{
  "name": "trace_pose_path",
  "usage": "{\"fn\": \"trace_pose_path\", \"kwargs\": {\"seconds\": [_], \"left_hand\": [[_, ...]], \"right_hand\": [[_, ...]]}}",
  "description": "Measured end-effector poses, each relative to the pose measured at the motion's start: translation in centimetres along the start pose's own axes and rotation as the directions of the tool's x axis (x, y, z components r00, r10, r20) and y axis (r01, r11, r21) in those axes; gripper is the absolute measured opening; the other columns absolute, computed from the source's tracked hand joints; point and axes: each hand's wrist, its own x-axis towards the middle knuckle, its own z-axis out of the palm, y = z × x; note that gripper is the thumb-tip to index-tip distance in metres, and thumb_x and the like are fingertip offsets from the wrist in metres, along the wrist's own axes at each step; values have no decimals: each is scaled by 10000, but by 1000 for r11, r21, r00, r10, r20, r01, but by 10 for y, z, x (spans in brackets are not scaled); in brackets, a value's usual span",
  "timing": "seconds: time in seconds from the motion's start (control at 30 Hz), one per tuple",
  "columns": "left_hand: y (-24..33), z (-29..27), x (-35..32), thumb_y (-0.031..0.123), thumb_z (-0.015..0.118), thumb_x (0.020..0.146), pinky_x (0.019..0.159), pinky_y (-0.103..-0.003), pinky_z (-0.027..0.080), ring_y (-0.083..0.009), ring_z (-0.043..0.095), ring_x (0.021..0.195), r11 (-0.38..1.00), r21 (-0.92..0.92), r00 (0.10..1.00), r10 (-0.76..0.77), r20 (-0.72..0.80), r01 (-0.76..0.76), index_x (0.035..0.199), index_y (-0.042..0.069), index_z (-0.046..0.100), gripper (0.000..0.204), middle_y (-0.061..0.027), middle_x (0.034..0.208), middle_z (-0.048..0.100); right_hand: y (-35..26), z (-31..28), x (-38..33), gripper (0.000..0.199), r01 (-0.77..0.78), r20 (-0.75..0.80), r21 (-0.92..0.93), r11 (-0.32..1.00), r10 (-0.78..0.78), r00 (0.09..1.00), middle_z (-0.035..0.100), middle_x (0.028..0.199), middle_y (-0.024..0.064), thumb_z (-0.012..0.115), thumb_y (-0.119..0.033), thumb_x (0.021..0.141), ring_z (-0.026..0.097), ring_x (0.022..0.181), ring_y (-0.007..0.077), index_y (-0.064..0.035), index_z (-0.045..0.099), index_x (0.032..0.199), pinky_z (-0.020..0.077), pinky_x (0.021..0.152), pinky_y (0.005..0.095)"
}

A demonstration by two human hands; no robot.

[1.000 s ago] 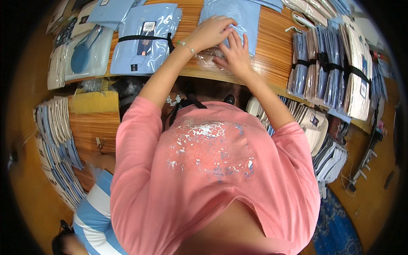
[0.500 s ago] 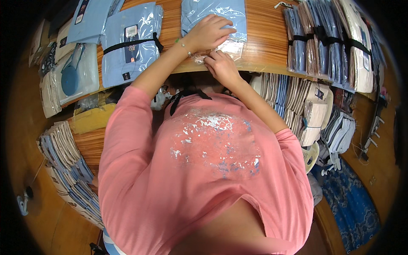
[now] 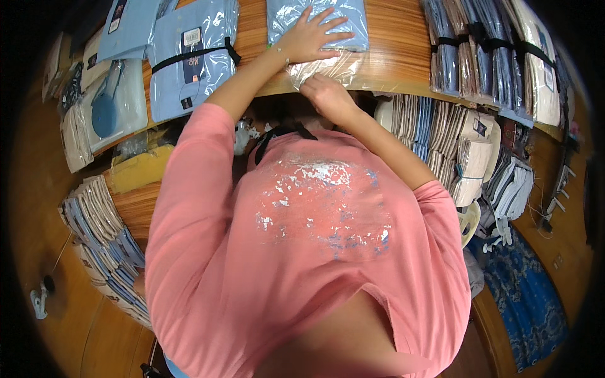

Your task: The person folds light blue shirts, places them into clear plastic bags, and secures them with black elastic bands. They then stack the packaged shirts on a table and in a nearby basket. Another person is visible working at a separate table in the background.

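A folded light-blue garment in a clear plastic bag (image 3: 353, 22) lies on the wooden table in front of me, cut off by the upper frame edge. My left hand (image 3: 310, 39) rests on it, palm down with the fingers spread. The bag's loose clear flap (image 3: 343, 65) reaches from the garment toward the table's near edge. At the end of that flap my right hand (image 3: 328, 97) is closed, its curled fingers gripping the plastic; the fingertips are partly hidden.
Bagged light-blue garments (image 3: 170, 82) with a black strap lie left. Strapped blue and beige packages (image 3: 457, 69) stand right. Beneath the table edge are folded beige and blue pieces (image 3: 435, 129). More folded stacks (image 3: 104, 233) and a yellow bundle (image 3: 142, 169) sit lower left.
My left hand has spread its fingers and flattened on the bagged garment, a little higher up. The right hand has moved slightly down and left with the flap, which now looks stretched out more.
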Motion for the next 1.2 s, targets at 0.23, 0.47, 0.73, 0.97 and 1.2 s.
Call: {"fn": "trace_pose_path", "kwargs": {"seconds": [0.23, 0.47, 0.73, 0.97, 1.2], "left_hand": [[-3, -16, 3, 447, 582, 759, 1006, -636, 163, -380, 206, 1322, 969, -247, 998, 6, 69, 11, 1327, 276, 410, 618, -93, 1438, 276], [-3, -18, 5, 460, 575, 761, 1012, -633, 150, -380, 201, 1323, 966, -258, 999, 23, 48, -10, 1335, 287, 399, 624, -98, 1433, 286], [-4, -22, 3, 460, 572, 764, 1019, -626, 138, -376, 197, 1327, 966, -260, 997, 9, 71, 9, 1327, 292, 412, 610, -93, 1434, 288], [-4, -19, 3, 449, 564, 767, 1023, -624, 132, -376, 191, 1328, 967, -255, 998, 22, 60, -6, 1326, 292, 413, 600, -90, 1440, 276], [-1, -19, 4, 451, 558, 773, 1024, -625, 131, -370, 188, 1329, 969, -247, 998, 13, 65, 3, 1333, 293, 403, 602, -88, 1444, 265]], "right_hand": [[-48, 12, -35, 82, 264, 111, 146, 953, -281, 953, 553, 757, 53, 573, -144, 695, 552, 712, 217, -67, 579, 720, 482, 583, 335], [-15, 13, 18, 273, -72, -164, 190, 979, 104, 981, 542, 826, 109, 631, -172, 712, 529, 840, 295, -15, 562, 924, 472, 684, 379], [-57, 18, -22, 105, 258, 188, 147, 955, -283, 941, 551, 786, 43, 541, -106, 719, 557, 741, 208, -76, 599, 802, 498, 627, 319], [3, -14, -7, 229, -65, 37, 119, 991, 61, 997, 566, 859, 115, 623, -178, 742, 540, 850, 317, -20, 580, 902, 459, 741, 396], [-29, 9, -42, 86, 108, 237, 63, 992, -120, 964, 591, 793, 71, 556, -88, 692, 581, 804, 216, -76, 600, 765, 504, 634, 331]]}}
